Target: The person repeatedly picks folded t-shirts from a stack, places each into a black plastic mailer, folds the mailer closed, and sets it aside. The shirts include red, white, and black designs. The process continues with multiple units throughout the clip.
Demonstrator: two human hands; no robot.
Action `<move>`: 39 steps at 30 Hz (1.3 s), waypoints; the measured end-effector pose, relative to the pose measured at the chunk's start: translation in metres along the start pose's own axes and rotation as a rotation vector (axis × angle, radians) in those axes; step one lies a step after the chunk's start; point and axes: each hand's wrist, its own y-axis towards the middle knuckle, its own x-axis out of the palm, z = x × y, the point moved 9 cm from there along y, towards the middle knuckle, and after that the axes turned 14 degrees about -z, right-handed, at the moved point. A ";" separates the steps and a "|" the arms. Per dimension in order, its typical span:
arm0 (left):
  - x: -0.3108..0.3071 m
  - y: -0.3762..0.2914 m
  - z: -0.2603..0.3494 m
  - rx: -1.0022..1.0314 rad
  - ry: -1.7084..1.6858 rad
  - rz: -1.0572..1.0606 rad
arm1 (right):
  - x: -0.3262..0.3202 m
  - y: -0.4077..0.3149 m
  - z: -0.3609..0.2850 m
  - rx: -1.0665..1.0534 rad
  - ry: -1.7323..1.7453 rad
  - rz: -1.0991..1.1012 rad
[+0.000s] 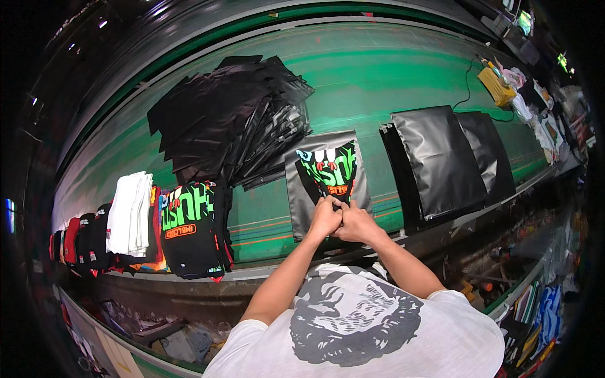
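Note:
My left hand [326, 217] and my right hand [358, 222] meet at the near edge of a folded black T-shirt [331, 175] with a green and orange print. Both pinch its gathered fabric, with the fingertips close together. The shirt's sides slant inward towards my hands. Beneath it lies a grey-black plastic bag [298, 215], flat on the green tabletop. Left of the bag, a stack of folded black T-shirts [189, 231] bears the same print. What lies under my fingers is partly hidden.
A large heap of black plastic bags [212, 118] lies behind to the left. More black bags [439, 160] are stacked at the right. Folded white garments [127, 212] and other shirts line the left edge. A yellow packet [496, 87] and a cable are at the far right.

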 end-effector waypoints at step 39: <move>0.051 -0.038 -0.017 0.429 0.463 -0.385 | -0.011 0.009 0.038 -0.009 -0.377 0.266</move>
